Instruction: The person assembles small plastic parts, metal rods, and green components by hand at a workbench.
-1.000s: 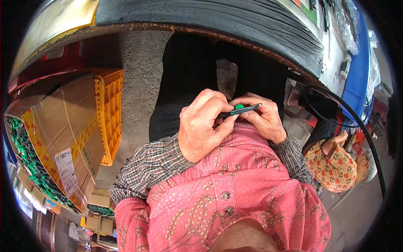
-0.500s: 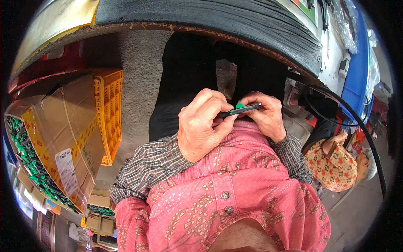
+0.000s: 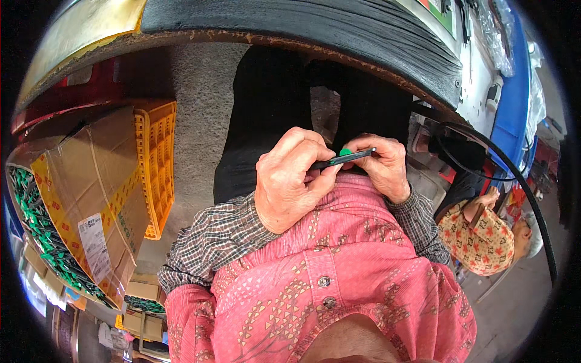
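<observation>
Above my lap, my left hand (image 3: pixel 293 180) pinches one end of a slim black stick-like piece (image 3: pixel 354 158). At the other end, the fingers of my right hand (image 3: pixel 386 168) are closed around it. The piece slants slightly up toward the right. A small round green part (image 3: pixel 345 152) shows at its far side, between my two hands. Whether that green part is fixed to the black piece, I cannot tell. My right fingertips are partly hidden behind the piece.
A dark padded table edge (image 3: pixel 302 30) curves across the far side. To my left, an open cardboard box (image 3: pixel 91 175) full of black and green pieces leans beside an orange plastic crate (image 3: pixel 158 169). A black cable (image 3: pixel 514 166) arcs on the right; beyond it sits another person (image 3: pixel 478 236).
My hands and the black piece stay almost in place. The whole view has shifted very slightly.
</observation>
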Demonstrator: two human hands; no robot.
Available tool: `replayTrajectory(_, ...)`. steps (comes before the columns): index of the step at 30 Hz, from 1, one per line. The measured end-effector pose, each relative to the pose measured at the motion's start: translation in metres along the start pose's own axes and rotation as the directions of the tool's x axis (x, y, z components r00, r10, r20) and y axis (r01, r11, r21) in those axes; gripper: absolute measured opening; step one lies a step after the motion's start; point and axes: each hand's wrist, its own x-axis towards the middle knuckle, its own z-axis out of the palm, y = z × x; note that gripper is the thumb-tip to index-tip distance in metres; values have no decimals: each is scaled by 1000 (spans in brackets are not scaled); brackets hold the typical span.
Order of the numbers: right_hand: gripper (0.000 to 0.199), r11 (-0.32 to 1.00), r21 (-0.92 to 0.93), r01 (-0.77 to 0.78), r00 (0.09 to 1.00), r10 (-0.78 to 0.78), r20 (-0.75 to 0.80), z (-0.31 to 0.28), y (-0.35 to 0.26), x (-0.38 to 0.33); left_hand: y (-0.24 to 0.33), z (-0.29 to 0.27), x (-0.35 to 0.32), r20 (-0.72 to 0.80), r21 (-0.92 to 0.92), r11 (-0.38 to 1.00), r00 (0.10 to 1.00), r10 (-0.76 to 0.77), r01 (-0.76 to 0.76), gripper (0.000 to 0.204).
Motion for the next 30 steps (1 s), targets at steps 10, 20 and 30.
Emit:
replayTrajectory(10, 9, 990, -118, 83, 996, -85, -12, 0, -14, 0, 5, -3, -1, -2, 2, 1000, 1000, -13, 13, 20)
replayTrajectory(20, 10, 961, -207, 185, 981, -192, -11, -1, -28, -4, 9, -8, -3, 32, -51, 999, 999, 18, -16, 21)
replayTrajectory(30, 9, 838, -401, 370, 919, -393, 25, -3, -59, -5, 35, -7, 13, 266, 60, 993, 960, 81, -100, 31)
